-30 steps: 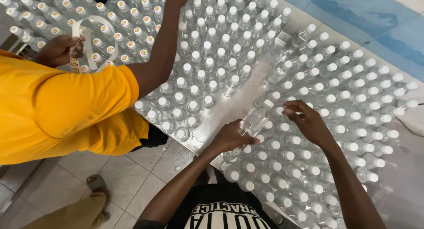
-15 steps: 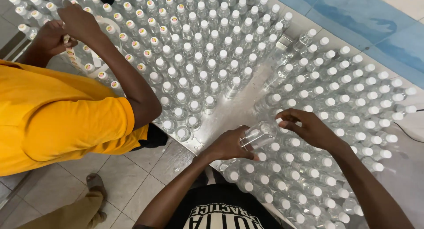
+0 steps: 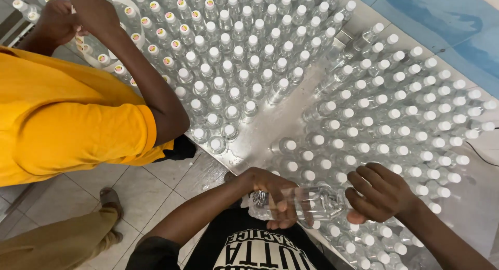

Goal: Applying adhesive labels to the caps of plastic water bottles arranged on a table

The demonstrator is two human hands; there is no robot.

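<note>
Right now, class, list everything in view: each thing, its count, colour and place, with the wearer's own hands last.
Upright bottles: too many to count, clear with white caps, crowded on the table.
Table: one, shiny metal, bare strip between bottle groups.
Sticker strip: one, white backing, top left, in the co-worker's hands.
Co-worker: one, yellow shirt, left side.
Floor tiles: grey, lower left.
Held bottle: one, clear, lying sideways between both hands.
Left hand: fingers wrapped round the held bottle.
Right hand: gripping its other end.
</note>
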